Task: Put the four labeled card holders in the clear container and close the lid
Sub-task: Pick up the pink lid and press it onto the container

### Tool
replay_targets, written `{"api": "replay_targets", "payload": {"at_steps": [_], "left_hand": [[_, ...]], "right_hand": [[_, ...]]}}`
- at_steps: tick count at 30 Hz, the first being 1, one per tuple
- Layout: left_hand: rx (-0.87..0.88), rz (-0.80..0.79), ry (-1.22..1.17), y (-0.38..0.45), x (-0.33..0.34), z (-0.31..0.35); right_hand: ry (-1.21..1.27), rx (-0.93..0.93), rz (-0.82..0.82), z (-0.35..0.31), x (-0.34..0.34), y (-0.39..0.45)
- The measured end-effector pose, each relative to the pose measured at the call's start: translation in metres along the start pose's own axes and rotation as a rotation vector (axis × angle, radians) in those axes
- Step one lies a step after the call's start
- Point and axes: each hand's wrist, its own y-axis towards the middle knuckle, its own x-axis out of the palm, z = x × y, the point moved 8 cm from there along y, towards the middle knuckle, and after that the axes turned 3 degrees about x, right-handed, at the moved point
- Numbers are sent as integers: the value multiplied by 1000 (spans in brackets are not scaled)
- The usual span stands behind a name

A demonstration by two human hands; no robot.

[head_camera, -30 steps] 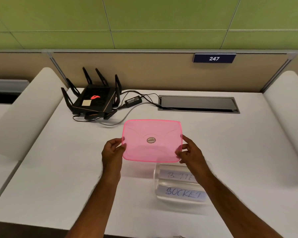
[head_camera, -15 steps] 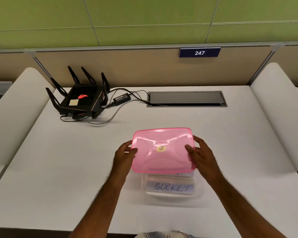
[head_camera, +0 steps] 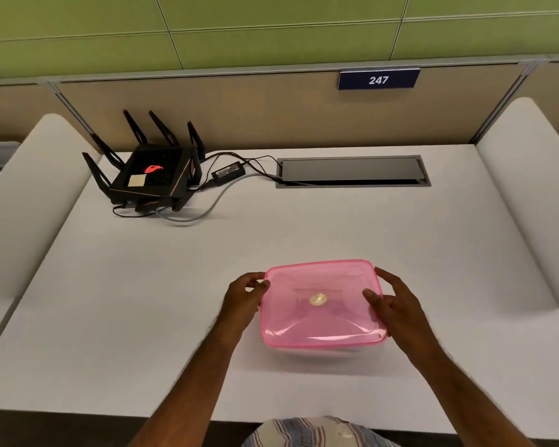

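A translucent pink lid with a small round sticker in its middle lies flat over the clear container, which it hides almost fully; only a faint strip of the container's front wall shows below the lid's near edge. The labeled card holders are not visible under the lid. My left hand grips the lid's left edge with thumb and fingers. On the right edge sits my right hand, thumb on top of the lid and fingers around the rim.
A black router with several antennas stands at the back left, with a power adapter and cables beside it. A grey cable hatch is set into the white desk at the back. White rounded dividers flank both sides.
Both hands brought the pink lid down from above the container onto it. The labeled holders seen through the container's front are now covered.
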Motion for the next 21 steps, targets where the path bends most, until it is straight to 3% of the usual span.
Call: {"api": "replay_targets", "payload": {"at_steps": [12,21], "left_hand": [[0,2,40,2,10,-14],[128,23,203,1,11,-1]], "right_hand": [[-49,39,-28,22,-1,-1],[-113,46,-16,35,-1,-4]]}}
